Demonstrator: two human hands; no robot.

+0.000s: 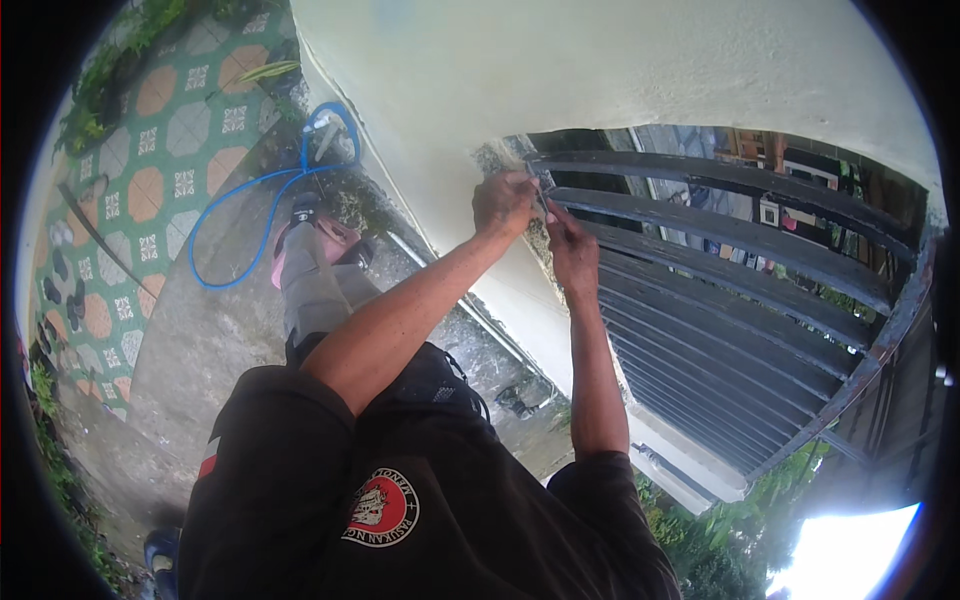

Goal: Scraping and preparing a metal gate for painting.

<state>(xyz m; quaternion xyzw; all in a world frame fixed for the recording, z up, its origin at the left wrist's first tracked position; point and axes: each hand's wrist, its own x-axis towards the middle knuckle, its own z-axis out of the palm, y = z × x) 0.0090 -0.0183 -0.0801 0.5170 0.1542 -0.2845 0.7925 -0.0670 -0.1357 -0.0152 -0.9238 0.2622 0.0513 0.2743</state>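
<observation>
From the middle of the view, the left hand (507, 205) is at 12 o'clock, its fingers curled in close beside the end of the dark slatted panel (720, 270); I cannot tell what, if anything, they grip. The right hand (573, 250) is at 2 o'clock, just beside the left, its fingers nearly closed on a slim dark piece (543, 205) that lies between the 2 hands, too small to identify. That piece sits against the panel's upper left end, where the pale wall (420, 90) is rough and stained. The panel itself spreads toward 3 o'clock, its slats running side by side.

Between 9 and 10 o'clock, a blue hose (302, 170) loops over the grey concrete, with a patterned tile floor (145, 195) beyond. A pink item (340, 240) is beside the person's foot at 10 o'clock. Green foliage (715, 545) shows between 4 and 5 o'clock.
</observation>
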